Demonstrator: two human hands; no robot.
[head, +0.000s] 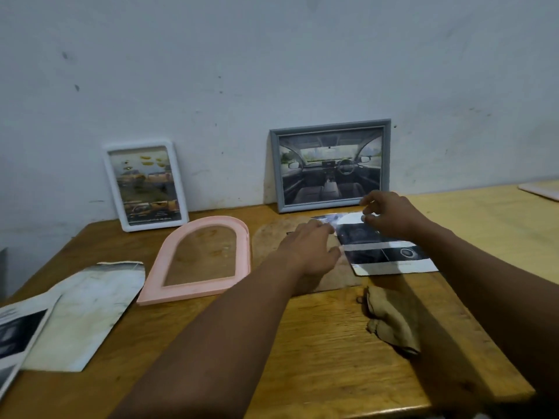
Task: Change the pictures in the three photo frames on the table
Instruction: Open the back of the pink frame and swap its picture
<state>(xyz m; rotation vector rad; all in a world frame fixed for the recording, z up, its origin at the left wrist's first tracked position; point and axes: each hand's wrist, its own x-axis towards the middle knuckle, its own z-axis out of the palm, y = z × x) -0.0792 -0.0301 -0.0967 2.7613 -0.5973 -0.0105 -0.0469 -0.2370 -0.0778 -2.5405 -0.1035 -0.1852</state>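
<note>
On the wooden table (302,343), right of centre, a printed picture (390,255) of a dark car interior is laid flat. Its left part lies over a brown arched backing board (269,237). The far edge of the printed picture is pinched between the thumb and curled forefinger of the right hand (390,216). The left hand (308,249) is laid over the backing board with its fingers nearly straight. Its fingertips (331,229) touch the picture's left edge, and nothing is gripped by it. Just left of the board, a pink arched frame (187,289) is laid flat, with only clear glazing in its opening. 2 further frames are leaned against the wall (272,71): a white frame (154,225) at the left and a grey frame (277,170) at the right, each fitted with a car picture. A crumpled brown cloth (393,319) is placed near the right forearm. Toward the table's left edge, an arch-shaped pale sheet (87,313) is laid beside a printed sheet (18,337).
</note>
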